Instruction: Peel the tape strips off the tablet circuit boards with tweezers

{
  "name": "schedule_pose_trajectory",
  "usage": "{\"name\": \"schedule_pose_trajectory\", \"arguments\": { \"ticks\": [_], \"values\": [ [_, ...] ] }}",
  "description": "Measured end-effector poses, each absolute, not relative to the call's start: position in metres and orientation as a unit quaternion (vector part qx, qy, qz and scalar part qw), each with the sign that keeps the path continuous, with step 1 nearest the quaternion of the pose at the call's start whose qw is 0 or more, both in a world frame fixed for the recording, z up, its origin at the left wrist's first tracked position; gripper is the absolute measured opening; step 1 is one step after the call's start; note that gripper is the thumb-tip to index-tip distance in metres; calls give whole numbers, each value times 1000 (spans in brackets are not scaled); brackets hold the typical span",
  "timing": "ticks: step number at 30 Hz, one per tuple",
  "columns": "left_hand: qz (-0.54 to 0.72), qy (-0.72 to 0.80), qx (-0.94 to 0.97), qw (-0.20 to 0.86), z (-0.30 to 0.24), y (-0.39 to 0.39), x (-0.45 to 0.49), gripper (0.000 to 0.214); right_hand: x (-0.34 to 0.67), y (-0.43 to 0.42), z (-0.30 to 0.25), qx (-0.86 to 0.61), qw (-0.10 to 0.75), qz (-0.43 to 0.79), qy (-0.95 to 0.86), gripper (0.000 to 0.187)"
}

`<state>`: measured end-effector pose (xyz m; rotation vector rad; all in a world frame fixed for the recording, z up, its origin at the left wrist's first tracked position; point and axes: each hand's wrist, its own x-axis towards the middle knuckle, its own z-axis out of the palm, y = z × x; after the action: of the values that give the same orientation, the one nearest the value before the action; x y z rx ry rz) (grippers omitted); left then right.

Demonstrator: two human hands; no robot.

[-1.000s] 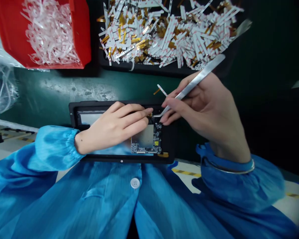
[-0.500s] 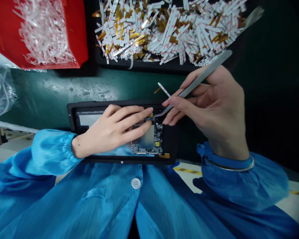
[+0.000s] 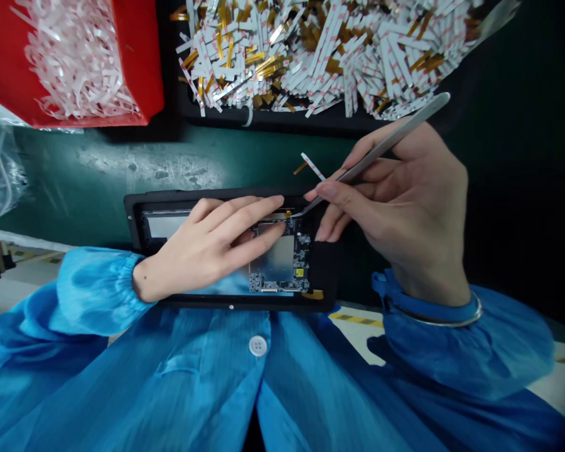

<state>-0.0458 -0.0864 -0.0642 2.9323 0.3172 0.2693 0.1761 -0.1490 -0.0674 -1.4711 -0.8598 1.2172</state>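
Observation:
My left hand lies across a small circuit board with a metal shield, its fingertips on the board's upper part and its fingers apart. The board sits in a black fixture. My right hand is shut on steel tweezers, whose tips reach the top edge of the board near my left fingertips. Just above, a white strip with red marks and an amber tail lies close to my right fingers. What the tweezer tips touch is hidden.
Above the fixture, a black tray holds a heap of white strips with amber tails. A red bin of shredded white strips stands at upper left, beside a clear plastic bag. A green mat lies beneath.
The whole view has shifted slightly as my head moved. My left fingers have slid up the board, showing more of its metal shield. The tweezers have stayed at the board's top edge.

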Motion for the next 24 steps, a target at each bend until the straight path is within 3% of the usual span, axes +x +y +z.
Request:
{"name": "schedule_pose_trajectory", "arguments": {
  "ticks": [14,24],
  "values": [
    [75,83,992,64,-62,-90,-48,31,175,-150,-68,-622,489,502,-348,42],
    [65,99,992,34,-64,-91,-47,33,173,-155,-69,-633,476,456,-404,30]
  ]
}}
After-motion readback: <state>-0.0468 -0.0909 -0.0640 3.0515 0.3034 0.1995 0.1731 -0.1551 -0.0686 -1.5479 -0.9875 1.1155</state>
